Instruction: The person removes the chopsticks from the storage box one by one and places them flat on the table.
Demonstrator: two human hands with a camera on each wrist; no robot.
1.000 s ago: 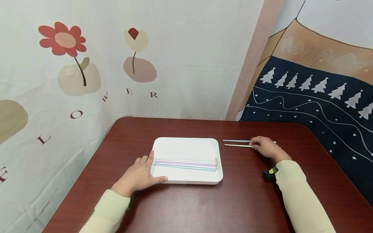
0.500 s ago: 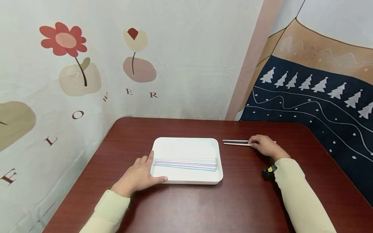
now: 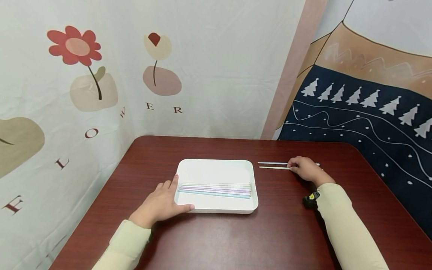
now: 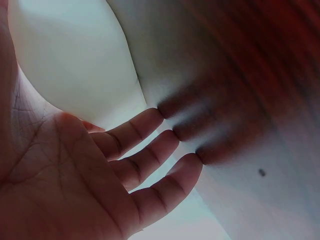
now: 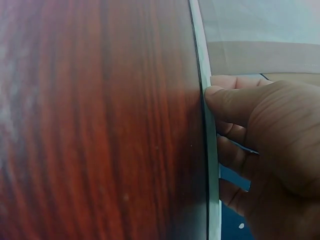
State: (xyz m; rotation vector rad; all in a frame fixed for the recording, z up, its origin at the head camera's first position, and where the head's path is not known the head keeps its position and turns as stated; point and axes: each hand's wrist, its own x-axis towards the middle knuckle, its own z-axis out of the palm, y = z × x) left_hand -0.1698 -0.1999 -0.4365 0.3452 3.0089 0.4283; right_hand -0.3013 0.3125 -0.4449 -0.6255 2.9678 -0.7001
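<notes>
A shallow white tray (image 3: 212,170) lies on the table, with several thin pastel chopsticks (image 3: 216,190) side by side in it. My left hand (image 3: 162,200) rests at the tray's left end, thumb on the front left corner and fingers along the left side. The left wrist view shows the fingertips (image 4: 155,117) extended and touching down. To the right of the tray, my right hand (image 3: 306,169) pinches a pale green chopstick (image 3: 274,168) between thumb and fingers, close over the table. Just behind it is a light bluish chopstick (image 3: 271,163), partly hidden by the hand.
The dark red-brown wooden table (image 3: 229,240) has rounded back corners. Close behind it hangs a white cloth (image 3: 219,75) with printed flowers, and at the right a navy cloth (image 3: 337,112) with white trees. A black wrist device (image 3: 310,200) sits at the right cuff.
My right hand has shifted very slightly left, and the pale green chopstick has moved a touch with it. The left hand and the tray have stayed put.
</notes>
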